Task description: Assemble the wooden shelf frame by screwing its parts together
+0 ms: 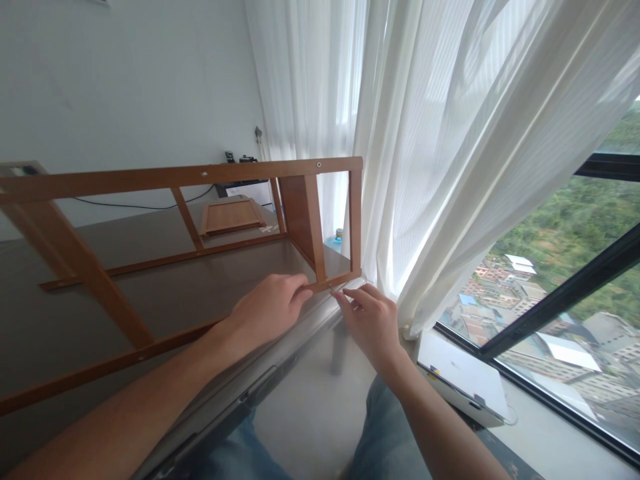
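A brown wooden frame (pixel 355 220) with rails, crossbars and an inset panel stands on its side on a grey tabletop. My left hand (pixel 277 300) is closed around its lower near rail, close to the right corner. Just to the right, my right hand (pixel 367 313) pinches a small thin metal piece (pixel 331 288) against that same rail. The fingers largely cover this piece, so its exact kind is unclear. Screw heads or holes show along the frame's upper rail.
A flat wooden panel (pixel 233 215) lies on the tabletop (pixel 240 287) behind the frame. White curtains (pixel 415 133) hang close by the right corner. A white box-like case (pixel 463 373) sits below the window at right. A black cable (pixel 145 205) runs along the wall.
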The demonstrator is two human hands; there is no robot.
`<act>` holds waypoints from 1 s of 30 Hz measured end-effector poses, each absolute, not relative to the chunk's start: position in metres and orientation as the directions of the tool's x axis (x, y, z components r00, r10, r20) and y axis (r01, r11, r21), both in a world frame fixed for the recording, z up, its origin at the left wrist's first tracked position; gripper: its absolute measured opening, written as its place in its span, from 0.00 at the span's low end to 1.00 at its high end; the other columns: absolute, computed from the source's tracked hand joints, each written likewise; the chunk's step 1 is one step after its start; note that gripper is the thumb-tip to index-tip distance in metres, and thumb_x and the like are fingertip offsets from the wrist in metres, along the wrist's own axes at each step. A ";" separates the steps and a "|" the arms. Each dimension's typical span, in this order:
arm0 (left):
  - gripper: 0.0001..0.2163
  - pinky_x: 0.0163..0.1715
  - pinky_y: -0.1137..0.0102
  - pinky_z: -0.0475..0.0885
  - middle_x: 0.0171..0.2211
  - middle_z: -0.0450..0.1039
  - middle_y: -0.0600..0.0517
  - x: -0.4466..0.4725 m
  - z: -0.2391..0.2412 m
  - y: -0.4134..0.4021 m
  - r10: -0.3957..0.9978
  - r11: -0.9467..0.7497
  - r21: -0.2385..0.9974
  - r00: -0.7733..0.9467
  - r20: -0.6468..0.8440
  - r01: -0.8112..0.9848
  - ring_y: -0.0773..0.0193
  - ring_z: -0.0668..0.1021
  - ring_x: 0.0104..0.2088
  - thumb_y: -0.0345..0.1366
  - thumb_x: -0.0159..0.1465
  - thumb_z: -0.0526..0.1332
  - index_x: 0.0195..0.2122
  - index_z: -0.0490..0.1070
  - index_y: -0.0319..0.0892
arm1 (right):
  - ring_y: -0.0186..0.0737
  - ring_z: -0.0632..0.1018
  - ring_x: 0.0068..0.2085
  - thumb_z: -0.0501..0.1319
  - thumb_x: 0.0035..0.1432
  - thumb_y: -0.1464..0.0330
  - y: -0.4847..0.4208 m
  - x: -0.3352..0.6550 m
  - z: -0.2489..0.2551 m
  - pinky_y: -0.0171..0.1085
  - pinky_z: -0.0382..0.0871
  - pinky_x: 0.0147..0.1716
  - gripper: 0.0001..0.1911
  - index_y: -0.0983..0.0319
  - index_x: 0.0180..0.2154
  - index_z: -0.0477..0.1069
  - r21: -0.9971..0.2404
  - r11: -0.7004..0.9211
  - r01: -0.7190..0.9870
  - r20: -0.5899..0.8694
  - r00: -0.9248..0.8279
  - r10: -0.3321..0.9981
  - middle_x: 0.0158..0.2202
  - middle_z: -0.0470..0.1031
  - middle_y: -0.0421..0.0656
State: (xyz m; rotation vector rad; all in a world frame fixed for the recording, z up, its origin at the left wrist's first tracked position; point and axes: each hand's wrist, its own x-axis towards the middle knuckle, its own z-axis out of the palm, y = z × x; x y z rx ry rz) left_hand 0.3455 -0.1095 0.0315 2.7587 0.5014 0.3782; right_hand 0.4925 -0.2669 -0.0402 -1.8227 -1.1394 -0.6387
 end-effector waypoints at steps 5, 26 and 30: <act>0.13 0.30 0.66 0.62 0.36 0.80 0.50 0.346 0.032 -0.109 0.386 -0.889 0.344 0.900 0.204 0.303 0.58 0.79 0.34 0.44 0.74 0.53 0.39 0.75 0.48 | 0.35 0.78 0.24 0.67 0.67 0.58 -0.266 0.492 -0.040 0.36 0.67 0.25 0.15 0.61 0.34 0.84 -0.410 -0.204 0.889 0.779 0.458 0.429 0.27 0.79 0.43; 0.12 0.31 0.67 0.60 0.35 0.79 0.50 0.347 0.022 -0.107 0.364 -0.903 0.315 0.911 0.195 0.293 0.58 0.78 0.35 0.42 0.74 0.52 0.36 0.71 0.46 | 0.34 0.79 0.29 0.54 0.74 0.73 -0.267 0.504 -0.050 0.32 0.64 0.23 0.14 0.61 0.42 0.79 -0.131 -0.126 0.983 0.796 0.180 0.578 0.36 0.81 0.45; 0.13 0.32 0.67 0.60 0.34 0.78 0.49 0.348 0.016 -0.103 0.342 -0.914 0.293 0.921 0.188 0.280 0.58 0.78 0.35 0.41 0.74 0.52 0.34 0.70 0.45 | 0.35 0.81 0.32 0.56 0.74 0.71 -0.277 0.509 -0.053 0.31 0.71 0.27 0.12 0.61 0.43 0.78 -0.128 -0.027 0.991 0.803 0.119 0.584 0.35 0.81 0.44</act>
